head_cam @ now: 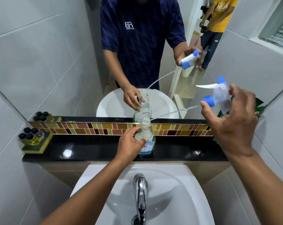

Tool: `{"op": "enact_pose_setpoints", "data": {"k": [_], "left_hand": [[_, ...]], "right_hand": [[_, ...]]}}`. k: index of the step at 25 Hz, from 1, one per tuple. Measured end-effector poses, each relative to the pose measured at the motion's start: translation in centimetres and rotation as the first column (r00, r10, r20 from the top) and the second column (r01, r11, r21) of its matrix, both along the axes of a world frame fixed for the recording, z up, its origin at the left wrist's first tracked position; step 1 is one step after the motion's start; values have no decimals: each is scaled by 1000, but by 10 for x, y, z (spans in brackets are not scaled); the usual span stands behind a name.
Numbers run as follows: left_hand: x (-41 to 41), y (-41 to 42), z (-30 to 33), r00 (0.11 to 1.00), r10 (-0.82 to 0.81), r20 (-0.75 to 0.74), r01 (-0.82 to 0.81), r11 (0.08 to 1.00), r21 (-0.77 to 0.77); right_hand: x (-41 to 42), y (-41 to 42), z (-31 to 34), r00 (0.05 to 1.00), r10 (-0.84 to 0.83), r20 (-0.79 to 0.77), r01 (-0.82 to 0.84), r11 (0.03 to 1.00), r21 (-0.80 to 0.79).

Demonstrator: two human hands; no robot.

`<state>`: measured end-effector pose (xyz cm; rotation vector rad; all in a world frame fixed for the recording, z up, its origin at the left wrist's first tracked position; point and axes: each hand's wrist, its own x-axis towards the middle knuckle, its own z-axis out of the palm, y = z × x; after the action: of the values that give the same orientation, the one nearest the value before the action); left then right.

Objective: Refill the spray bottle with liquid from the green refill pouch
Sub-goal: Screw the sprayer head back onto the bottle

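Note:
A clear spray bottle (147,135) stands upright on the black ledge (92,151), its neck uncapped. My left hand (131,143) grips its body from the left. My right hand (231,120) holds the white and blue trigger sprayer head (217,93) up to the right of the bottle. Its thin dip tube (173,112) slants down-left, with the tip just beside the bottle's mouth. The green refill pouch (259,109) stands on the ledge at far right, mostly hidden behind my right hand.
A white sink (178,192) with a chrome tap (140,192) lies below the ledge. Several small dark-capped bottles (31,135) sit on a yellow-green sponge at the ledge's left end. A mirror (72,62) behind reflects me and a second person in a yellow shirt.

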<state>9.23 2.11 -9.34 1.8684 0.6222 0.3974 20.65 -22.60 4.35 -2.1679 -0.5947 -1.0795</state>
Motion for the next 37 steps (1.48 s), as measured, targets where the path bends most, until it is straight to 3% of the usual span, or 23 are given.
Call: {"op": "enact_pose_setpoints", "data": {"k": [3, 7, 10, 12, 15, 19, 22, 24, 32, 34, 37], "left_hand": [[2, 3, 0, 999, -21, -26, 23, 999, 49], [3, 11, -1, 993, -53, -109, 80, 961, 264], [5, 19, -4, 981, -111, -157, 151, 949, 277], [6, 24, -10, 974, -151, -170, 187, 957, 222], [7, 33, -21, 962, -213, -168, 234, 965, 117], [11, 42, -37, 940, -303, -157, 289, 951, -106], [15, 46, -48, 921, -363, -140, 331, 920, -208], [16, 47, -49, 914, -390, -115, 351, 900, -259], [-27, 26, -29, 896, -444, -4, 406, 825, -394], [-40, 16, -15, 912, -410, 11, 382, 839, -388], [-54, 3, 6, 950, -309, 44, 304, 888, -343]], "right_hand": [[-6, 23, 25, 991, 73, 116, -62, 994, -95], [-13, 71, 26, 936, 304, 179, -234, 915, -329], [-14, 105, 1, 889, 449, 87, -367, 815, -449], [-11, 116, -21, 858, 511, -58, -481, 758, -440], [-12, 119, -47, 756, 548, -359, -651, 687, -322], [-7, 114, -47, 610, 477, -633, -692, 709, -133], [4, 116, -35, 342, 443, -829, -705, 704, 85], [10, 115, -27, 177, 471, -864, -699, 679, 226], [0, 90, -2, -126, 552, -824, -657, 576, 486], [-6, 83, 12, -143, 592, -793, -653, 545, 525], [-17, 76, 31, -54, 655, -754, -660, 543, 519]]}}
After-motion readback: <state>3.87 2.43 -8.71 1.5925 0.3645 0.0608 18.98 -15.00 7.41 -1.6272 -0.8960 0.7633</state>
